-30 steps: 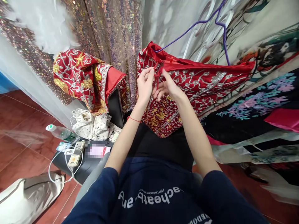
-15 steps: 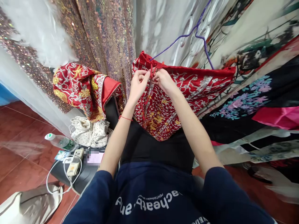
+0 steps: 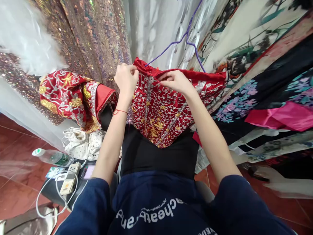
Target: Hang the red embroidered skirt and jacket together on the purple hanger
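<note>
**Two Hands at the Top Edge of a Red Garment**

From where I stand, I see a person in a dark blue shirt (image 3: 156, 192) with both arms stretched forward to a red garment (image 3: 158, 114). The garment is in the far middle of the scene, under a purple hanger (image 3: 179, 41), and it is covered with silver and gold patterns. Its lower end comes to a point just in front of the black cloth (image 3: 158, 160) at the person's waist.

The left hand (image 3: 126, 80) is at the left end of the garment's top edge. Its fingers are curled, with the thumb close to them; whether they pinch the cloth, I cannot tell. A thin red string (image 3: 119, 111) goes around this wrist. The right hand (image 3: 176, 81) is a little to the right, near the middle of the top edge. Its fingers are half bent over the red band, and the thumb is slightly apart from them. I cannot tell if it has hold of the cloth.

To the left, a second red garment (image 3: 66, 98) is bunched up, and nearer are a white dotted cloth (image 3: 75, 143), a bottle (image 3: 55, 157) lying on its side and a white cable (image 3: 39, 199). To the right hangs black cloth with flowers (image 3: 241, 101), next to a bright pink cloth (image 3: 281, 116).
</note>
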Tool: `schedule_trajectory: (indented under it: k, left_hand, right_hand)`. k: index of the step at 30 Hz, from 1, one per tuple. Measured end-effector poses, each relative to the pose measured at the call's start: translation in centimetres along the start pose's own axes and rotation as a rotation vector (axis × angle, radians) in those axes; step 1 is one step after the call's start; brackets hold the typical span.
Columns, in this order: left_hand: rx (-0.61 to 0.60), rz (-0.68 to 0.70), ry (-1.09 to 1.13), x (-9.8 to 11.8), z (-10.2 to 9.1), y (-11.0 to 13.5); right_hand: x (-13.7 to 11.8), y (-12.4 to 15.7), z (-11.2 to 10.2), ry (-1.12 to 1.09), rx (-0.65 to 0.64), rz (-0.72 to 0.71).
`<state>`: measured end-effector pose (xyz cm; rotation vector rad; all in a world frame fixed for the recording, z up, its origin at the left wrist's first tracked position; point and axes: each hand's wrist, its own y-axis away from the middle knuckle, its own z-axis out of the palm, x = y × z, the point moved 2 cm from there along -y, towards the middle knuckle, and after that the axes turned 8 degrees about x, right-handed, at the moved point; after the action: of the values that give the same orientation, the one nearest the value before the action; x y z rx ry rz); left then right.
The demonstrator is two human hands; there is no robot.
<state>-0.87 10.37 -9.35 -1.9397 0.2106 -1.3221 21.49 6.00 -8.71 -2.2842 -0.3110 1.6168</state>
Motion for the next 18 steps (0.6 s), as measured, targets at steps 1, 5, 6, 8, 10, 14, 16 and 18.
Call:
schedule_trajectory:
  k: [1, 5, 6, 8, 10, 14, 16, 18]
  left_hand:
    - [0.047, 0.000, 0.015, 0.1, -0.1, -0.3]
    - [0.136, -0.032, 0.182, 1.3, 0.1, -1.3]
    - [0.086, -0.042, 0.227, 1.7, 0.2, -1.4]
    - [-0.127, -0.046, 0.291, 2.5, 0.5, -1.2]
    - [-0.395, -0.037, 0.302, 3.2, 0.4, -0.6]
    - [-0.677, -0.062, 0.259, 3.5, -0.1, 0.0]
    - [-0.694, -0.110, 0.262, 3.3, -0.2, 0.0]
    - [-0.677, -0.156, 0.284, 3.0, -0.1, 0.0]
  right_hand:
    - [-0.4, 0.2, 0.2, -0.034, -0.076, 0.020]
    - [-2.0, 0.3, 0.7, -0.215, -0.155, 0.042]
    - [-2.2, 0.2, 0.9, -0.253, -0.111, 0.022]
    - [-2.3, -0.1, 1.3, -0.307, -0.014, -0.024]
    - [-2.2, -0.2, 1.8, -0.314, 0.013, -0.062]
    - [-2.2, -0.2, 2.2, -0.147, -0.075, -0.166]
    - [-2.5, -0.1, 2.2, 0.002, -0.086, -0.248]
    - [-2.9, 0.0, 2.1, 0.157, -0.070, -0.333]
